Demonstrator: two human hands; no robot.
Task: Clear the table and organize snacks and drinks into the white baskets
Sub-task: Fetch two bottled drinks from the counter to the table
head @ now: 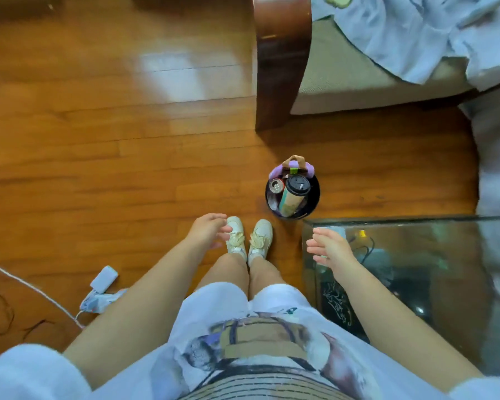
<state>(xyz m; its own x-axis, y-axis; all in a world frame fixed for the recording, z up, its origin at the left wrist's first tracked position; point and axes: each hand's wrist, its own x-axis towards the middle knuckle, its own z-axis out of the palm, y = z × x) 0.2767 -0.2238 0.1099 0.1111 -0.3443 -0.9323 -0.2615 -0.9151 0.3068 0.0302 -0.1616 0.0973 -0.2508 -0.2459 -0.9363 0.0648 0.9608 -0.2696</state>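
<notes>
A person stands on an orange-brown wooden plank floor (98, 125), left hand (210, 230) and right hand (331, 249) both empty with fingers loosely spread. The right hand hovers over the corner of a clear glass table (433, 255). Nearby, a round black bin (292, 193) holds a brown paper coffee cup with black lid (296, 192) and 1 silver-topped drink can (276, 186).

1. Single head-worn view, wide-angle, looking steeply down over the wearer's torso to the wooden floor (98, 125).
2. Near field: both forearms; glass table (416, 284) at right.
</notes>
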